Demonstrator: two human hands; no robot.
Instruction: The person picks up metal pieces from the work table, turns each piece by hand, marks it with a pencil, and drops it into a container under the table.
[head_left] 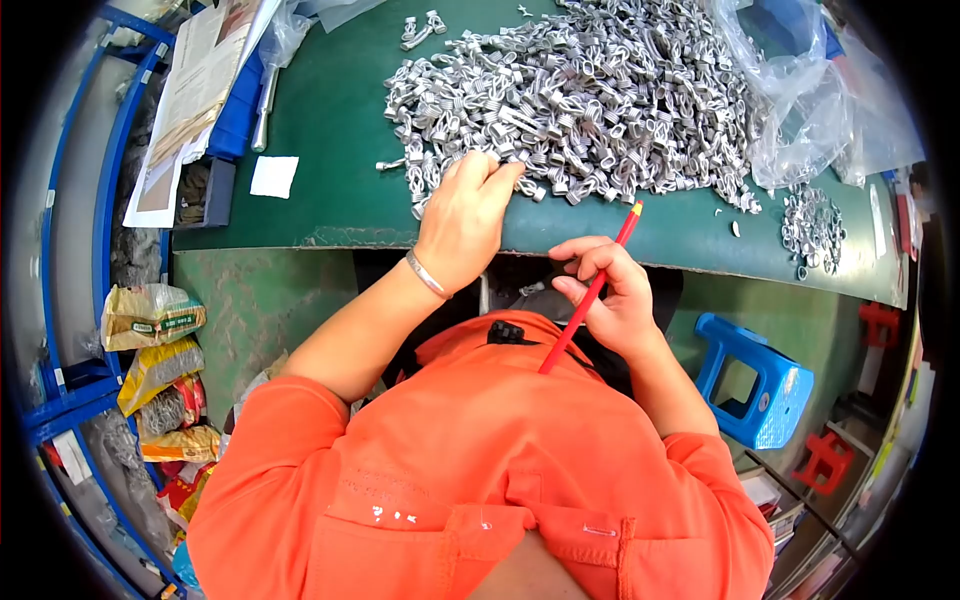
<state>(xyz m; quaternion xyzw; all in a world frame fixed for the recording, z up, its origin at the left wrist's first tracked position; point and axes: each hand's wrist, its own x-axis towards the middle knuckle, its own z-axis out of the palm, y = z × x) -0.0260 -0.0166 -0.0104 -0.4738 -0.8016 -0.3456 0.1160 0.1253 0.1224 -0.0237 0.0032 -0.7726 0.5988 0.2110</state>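
A large heap of small silver metal fittings point(570, 110), looped in shape, lies on the green tabletop point(335, 190). My left hand point(462, 220) rests at the near-left edge of the heap, palm down, its fingers bent in among the fittings. Its fingertips are hidden, so whatever they pinch does not show. Just off the table's front edge, my right hand point(610, 290) is closed around a red pencil point(590, 297). The pencil slants up to the right, its yellow tip near the table edge.
Small metal rings point(812, 230) lie in a pile at the right, below a clear plastic bag point(800, 130). A white paper square point(274, 177) and a blue bin point(228, 125) are at the left. A blue stool point(755, 385) stands at the right; bags point(155, 318) sit by the blue shelving.
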